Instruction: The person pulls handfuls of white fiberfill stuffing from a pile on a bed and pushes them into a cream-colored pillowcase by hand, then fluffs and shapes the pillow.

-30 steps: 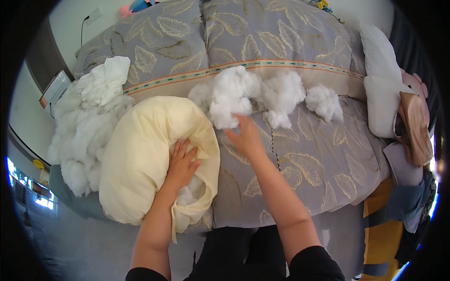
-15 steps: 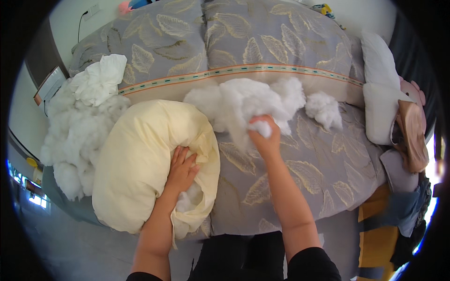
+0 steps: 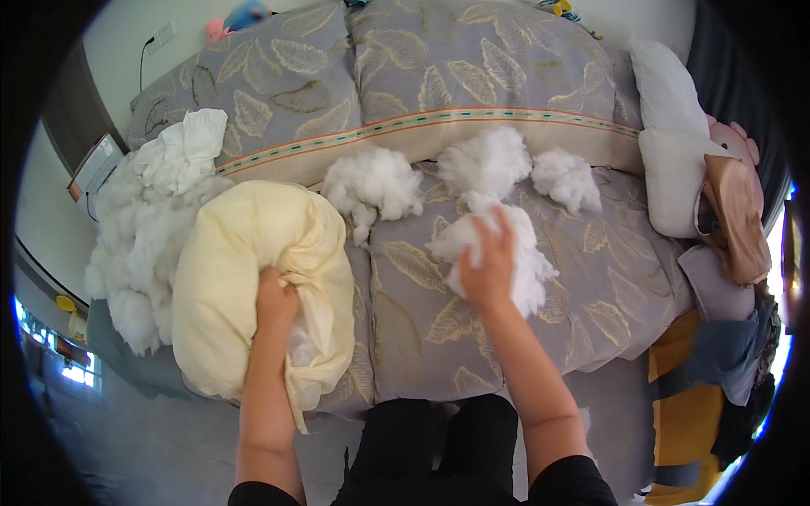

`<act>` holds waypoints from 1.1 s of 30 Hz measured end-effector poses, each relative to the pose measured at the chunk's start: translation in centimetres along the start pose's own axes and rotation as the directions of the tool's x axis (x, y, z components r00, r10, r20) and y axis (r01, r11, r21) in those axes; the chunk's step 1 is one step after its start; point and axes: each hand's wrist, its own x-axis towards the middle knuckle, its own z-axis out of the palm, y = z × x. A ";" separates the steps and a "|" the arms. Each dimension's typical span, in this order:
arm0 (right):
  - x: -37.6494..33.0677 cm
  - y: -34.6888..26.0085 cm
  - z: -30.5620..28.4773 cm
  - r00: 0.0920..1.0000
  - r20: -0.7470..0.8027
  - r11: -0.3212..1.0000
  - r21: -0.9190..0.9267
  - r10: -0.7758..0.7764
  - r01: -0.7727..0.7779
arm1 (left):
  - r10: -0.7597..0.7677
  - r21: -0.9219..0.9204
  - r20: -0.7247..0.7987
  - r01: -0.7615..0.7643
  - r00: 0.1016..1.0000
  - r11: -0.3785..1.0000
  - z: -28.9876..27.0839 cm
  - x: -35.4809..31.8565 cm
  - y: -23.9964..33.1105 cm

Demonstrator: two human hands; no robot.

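A plump cream cushion cover [image 3: 211, 278], curved and part filled, lies on the sofa to my left. My left hand [image 3: 277, 299] is closed on the fabric at its inner edge; some white filling shows in the opening beside my wrist. My right hand [image 3: 489, 266] lies with fingers spread over a clump of white fibre stuffing [image 3: 530, 274], slightly blurred. Behind it sit separate tufts: a left tuft [image 3: 371, 181], a middle tuft [image 3: 485, 160] and a right tuft [image 3: 565, 180].
A large heap of stuffing [image 3: 139, 244], with a crumpled white cloth [image 3: 181, 152] on top, lies at the far left. The grey leaf-patterned sofa [image 3: 413, 320] runs across. White pillows [image 3: 675, 177], a brown cloth [image 3: 736, 219] and piled clothes [image 3: 726, 354] are at the right.
The right hand has pulled a clump of stuffing nearer and its fingers have spread. My left hand went from lying flat on the cover to gripping its fabric, and the cover's opening has narrowed.
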 end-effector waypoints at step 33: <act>-5.8 -4.2 -3.4 0.907 0.397 0.971 -0.124 -0.140 0.204 | 0.459 -0.041 0.058 -0.457 0.887 0.889 -1.6 -6.7 12.2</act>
